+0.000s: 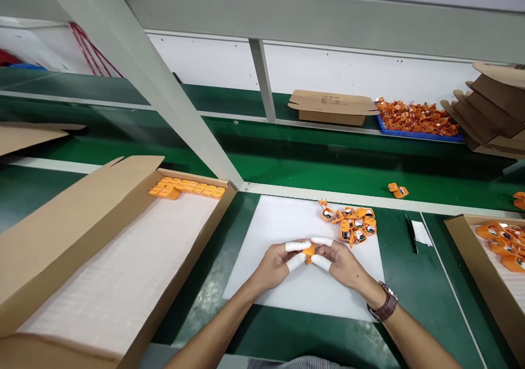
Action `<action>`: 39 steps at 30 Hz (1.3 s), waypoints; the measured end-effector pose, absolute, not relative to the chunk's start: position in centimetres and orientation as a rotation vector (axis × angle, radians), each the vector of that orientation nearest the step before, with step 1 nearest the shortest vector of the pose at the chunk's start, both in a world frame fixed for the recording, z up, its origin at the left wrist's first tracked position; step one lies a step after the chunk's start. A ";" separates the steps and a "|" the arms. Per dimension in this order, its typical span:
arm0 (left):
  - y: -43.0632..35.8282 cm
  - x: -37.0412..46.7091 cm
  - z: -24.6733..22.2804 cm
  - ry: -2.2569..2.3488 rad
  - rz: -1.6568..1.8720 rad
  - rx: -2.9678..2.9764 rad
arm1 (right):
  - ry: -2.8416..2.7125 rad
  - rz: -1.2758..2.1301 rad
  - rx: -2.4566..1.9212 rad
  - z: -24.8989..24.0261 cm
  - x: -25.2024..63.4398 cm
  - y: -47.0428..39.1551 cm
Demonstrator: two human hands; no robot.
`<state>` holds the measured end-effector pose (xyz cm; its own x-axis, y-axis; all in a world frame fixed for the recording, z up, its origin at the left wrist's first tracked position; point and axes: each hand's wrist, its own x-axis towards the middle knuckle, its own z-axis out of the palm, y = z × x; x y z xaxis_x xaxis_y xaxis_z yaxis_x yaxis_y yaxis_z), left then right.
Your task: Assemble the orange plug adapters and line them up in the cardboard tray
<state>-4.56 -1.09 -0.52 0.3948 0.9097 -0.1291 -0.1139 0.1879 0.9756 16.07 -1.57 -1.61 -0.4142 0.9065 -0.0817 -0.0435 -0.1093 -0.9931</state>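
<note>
A small orange plastic casing (308,252) is pinched between the fingertips of both my hands, above a white sheet (262,287). My left hand (274,264) grips it from the left with thumb and forefinger. From the other side my right hand (341,261) holds it the same way. White covers wrap the thumbs and forefingers. Just beyond my right hand, several open orange casings (357,224) with dark and white parts inside lie grouped on the sheet. Details of the held casing are partly hidden by my fingers.
An open cardboard box (192,265) at left holds rows of orange casings (186,187). Another box (463,249) stands at right. A pen (412,233) lies beside white paper (421,233). A blue tray (422,135) heaped with orange parts sits behind a slanted metal post (164,90).
</note>
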 end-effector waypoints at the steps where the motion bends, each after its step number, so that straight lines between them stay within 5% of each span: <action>1: -1.1 -4.6 -0.4 0.889 0.869 1.154 | -1.407 1.634 -0.991 -1.4 16.0 -1.5; 8: -1.3 -4.3 0.0 0.884 0.867 1.207 | -1.529 1.403 -1.013 -1.4 15.5 -1.9; 39: -1.2 -3.6 -1.0 0.954 0.949 1.198 | -1.521 1.576 -1.010 -1.2 16.4 -1.8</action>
